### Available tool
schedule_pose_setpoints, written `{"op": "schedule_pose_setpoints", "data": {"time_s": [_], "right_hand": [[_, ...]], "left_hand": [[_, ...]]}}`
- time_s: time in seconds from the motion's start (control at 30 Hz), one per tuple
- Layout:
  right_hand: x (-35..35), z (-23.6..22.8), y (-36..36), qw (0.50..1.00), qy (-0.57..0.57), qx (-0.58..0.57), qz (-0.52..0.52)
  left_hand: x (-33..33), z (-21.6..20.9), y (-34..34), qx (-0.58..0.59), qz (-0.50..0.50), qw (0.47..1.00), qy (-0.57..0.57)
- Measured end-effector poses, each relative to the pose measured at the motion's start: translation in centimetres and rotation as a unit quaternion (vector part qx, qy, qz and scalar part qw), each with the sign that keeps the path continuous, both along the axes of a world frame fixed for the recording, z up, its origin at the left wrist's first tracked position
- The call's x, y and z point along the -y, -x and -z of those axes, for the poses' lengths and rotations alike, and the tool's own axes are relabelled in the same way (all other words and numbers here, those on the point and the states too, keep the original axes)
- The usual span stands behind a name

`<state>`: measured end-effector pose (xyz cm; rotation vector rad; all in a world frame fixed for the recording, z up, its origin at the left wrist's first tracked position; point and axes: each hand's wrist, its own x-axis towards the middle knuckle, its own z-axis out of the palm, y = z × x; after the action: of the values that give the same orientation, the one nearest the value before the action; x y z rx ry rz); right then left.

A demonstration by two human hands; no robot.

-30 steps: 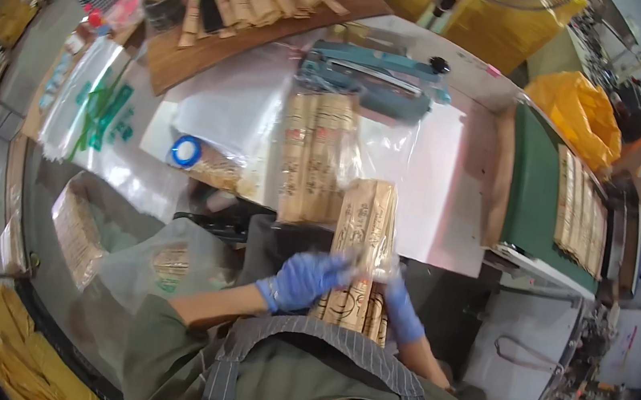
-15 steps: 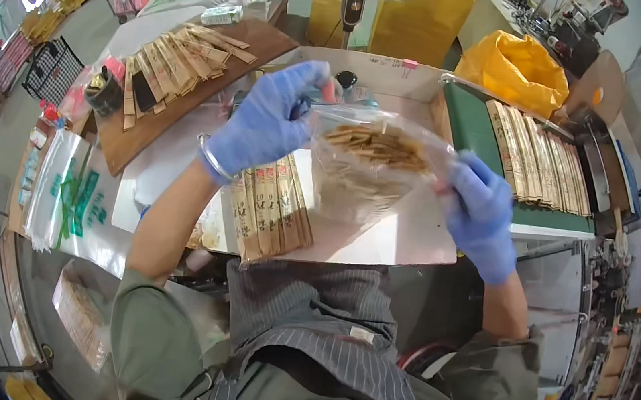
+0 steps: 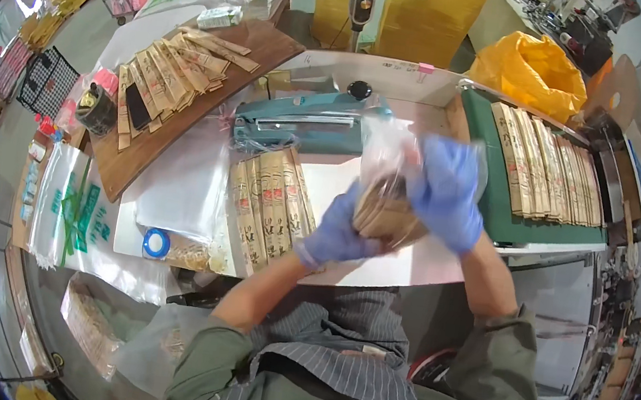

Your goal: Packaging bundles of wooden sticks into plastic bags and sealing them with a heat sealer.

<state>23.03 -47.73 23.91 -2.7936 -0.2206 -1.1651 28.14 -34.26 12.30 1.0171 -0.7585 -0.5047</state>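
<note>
A clear plastic bag [image 3: 390,203] filled with a bundle of slim brown paper packets is held upright above the white tray [image 3: 339,277]. My left hand [image 3: 342,231], in a blue glove, is closed round the bag's lower left side. Higher up, my right hand [image 3: 451,191], gloved alike and slightly blurred, grips the gathered upper part of the bag; its fingertips are partly hidden. Just left of the bag, another row of printed paper packets [image 3: 268,201] lies in the tray. Behind the hands stands a teal bag sealer [image 3: 302,121].
Loose packets [image 3: 166,82] fan across a brown board [image 3: 119,161] at the left. Flat clear bags [image 3: 179,194] and a blue tape roll [image 3: 156,242] lie nearby. More packets [image 3: 544,165] line a green surface [image 3: 491,198] at right. A fan [image 3: 362,7] stands behind.
The bag has been brought upright and closer to me, its top now gathered. My left hand went from the bag's top down to its lower side, uncovering the sealer.
</note>
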Motion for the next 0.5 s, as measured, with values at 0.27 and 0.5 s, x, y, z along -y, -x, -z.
{"op": "schedule_pose_setpoints", "data": {"time_s": [0.27,0.5], "right_hand": [[4.4,12.9,-19.3,0.948,-0.264,0.003,0.178],[3.0,12.0,-19.0,0.815,-0.576,-0.040,-0.049]], "left_hand": [[5.9,5.9,-6.1,-0.315,0.028,0.936,-0.155],[-6.3,7.0,-14.9,-0.427,-0.017,0.887,-0.173]]}}
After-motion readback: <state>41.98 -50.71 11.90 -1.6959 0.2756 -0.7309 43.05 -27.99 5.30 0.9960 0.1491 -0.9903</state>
